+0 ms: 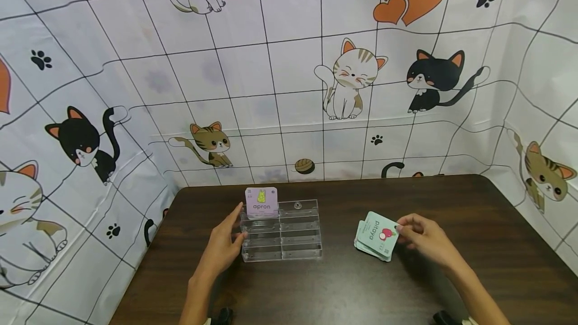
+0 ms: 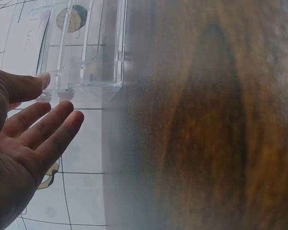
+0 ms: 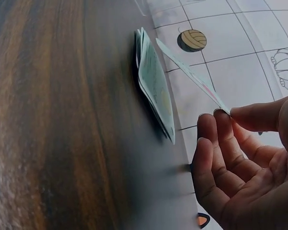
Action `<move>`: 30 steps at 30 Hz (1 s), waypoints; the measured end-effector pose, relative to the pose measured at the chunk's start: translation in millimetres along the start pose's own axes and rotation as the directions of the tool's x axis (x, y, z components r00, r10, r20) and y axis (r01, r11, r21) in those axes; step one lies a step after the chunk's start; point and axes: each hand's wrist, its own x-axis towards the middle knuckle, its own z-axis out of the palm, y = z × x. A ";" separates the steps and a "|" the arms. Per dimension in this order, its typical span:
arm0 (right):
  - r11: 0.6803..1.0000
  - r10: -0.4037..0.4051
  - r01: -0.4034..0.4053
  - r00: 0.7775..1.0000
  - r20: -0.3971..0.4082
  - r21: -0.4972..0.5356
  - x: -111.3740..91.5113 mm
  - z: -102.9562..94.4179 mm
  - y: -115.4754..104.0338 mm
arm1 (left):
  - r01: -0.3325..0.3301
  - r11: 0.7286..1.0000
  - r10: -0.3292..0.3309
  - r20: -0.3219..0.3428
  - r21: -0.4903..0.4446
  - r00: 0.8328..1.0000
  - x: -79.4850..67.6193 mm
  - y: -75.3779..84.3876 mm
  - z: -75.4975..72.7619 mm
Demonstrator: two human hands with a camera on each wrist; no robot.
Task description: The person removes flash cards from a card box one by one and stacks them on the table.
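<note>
Pale-green rectangular pitaya card (image 1: 378,237): I have the right hand (image 1: 422,239) pinching it, pale-green stacked cards (image 3: 155,86) just leftward; the left hand (image 1: 222,245), fingers extended, touches a clear plastic rack (image 1: 301,253).

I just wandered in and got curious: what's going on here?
A person is handling word cards and a clear rack on a dark table. The left hand is at the rack's left edge; the "apron" card stands in its back-left slot. The right hand pinches the "pitaya" card by a corner, lifted above a small pile of cards right of the rack.
</note>
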 end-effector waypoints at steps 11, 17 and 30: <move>0.998 0.008 -0.008 1.000 -0.009 -0.065 2.7 4.8 5.2 | 0.005 1.000 -0.005 0.005 0.004 1.000 -0.1 0.0 0.4; 0.988 -0.018 0.010 0.998 -0.053 -0.154 2.0 6.6 4.6 | 0.002 1.000 -0.002 0.002 0.003 1.000 -0.3 -0.9 0.7; 0.934 -0.137 0.078 0.979 -0.150 -0.349 0.8 14.6 -11.9 | -0.006 1.000 0.006 0.003 0.008 1.000 -0.7 -1.5 0.0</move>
